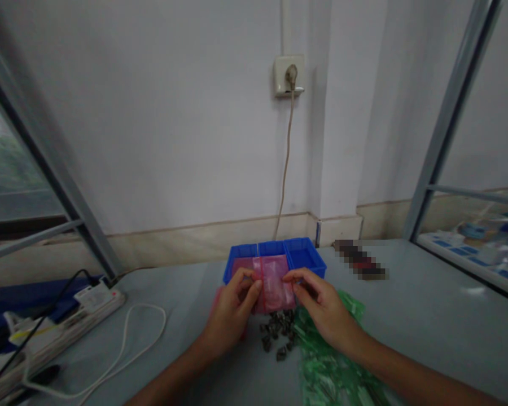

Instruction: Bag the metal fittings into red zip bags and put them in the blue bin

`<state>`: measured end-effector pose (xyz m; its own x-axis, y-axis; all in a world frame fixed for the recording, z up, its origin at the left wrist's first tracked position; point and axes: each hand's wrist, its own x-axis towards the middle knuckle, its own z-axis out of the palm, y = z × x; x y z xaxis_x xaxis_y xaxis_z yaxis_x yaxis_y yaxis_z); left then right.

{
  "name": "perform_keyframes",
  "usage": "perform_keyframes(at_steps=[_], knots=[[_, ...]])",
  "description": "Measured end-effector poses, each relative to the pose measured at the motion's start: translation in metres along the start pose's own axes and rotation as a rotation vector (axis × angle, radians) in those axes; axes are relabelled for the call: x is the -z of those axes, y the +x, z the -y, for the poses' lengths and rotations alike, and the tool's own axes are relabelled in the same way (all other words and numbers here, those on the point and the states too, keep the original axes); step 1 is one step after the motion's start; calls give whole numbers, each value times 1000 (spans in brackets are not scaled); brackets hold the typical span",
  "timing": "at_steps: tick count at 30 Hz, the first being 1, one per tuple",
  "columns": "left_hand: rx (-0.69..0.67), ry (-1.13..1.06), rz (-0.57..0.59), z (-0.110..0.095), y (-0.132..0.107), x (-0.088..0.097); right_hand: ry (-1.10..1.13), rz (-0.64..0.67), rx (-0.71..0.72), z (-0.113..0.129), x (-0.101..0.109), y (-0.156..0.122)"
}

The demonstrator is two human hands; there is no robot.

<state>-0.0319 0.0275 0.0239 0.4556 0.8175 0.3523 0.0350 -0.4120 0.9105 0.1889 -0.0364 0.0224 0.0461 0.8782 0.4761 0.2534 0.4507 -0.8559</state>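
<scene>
A pink zip-lock bag (pixel 275 279) is stretched between my two hands, above the tabletop. My left hand (pixel 239 296) pinches its left side between thumb and fingers. At the bag's right edge, my right hand (pixel 315 299) pinches it the same way. Behind the bag stand blue bins (pixel 307 259) in a row; more pink film shows in the left one. Several small dark metal parts (pixel 280 327) lie loose on the table below the bag. Green plastic bags (pixel 330 361) spread under and beside my right forearm. Some pink material lies partly hidden behind my left hand.
A power strip (pixel 68 327) with plugs and a white cable (pixel 161 321) lie at the left. A pixelated object (pixel 359 260) lies at the back right. Metal frame posts (pixel 449 118) rise on both sides. A cord hangs from the wall socket (pixel 288 76).
</scene>
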Motion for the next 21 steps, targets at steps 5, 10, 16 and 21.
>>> perform_keyframes(at_steps=[5, 10, 16, 21], knots=[[-29, 13, -53, 5, 2, 1, -44, 1, -29, -2, 0, 0], [-25, 64, -81, 7, 1, 2, -30, -11, -12, -1, 0, 0], [-54, 182, 15, -1, 0, 3, -61, -81, 94, -2, 1, 2], [-36, 159, 81, -8, -2, -1, -14, -79, -1, -4, 0, 2]])
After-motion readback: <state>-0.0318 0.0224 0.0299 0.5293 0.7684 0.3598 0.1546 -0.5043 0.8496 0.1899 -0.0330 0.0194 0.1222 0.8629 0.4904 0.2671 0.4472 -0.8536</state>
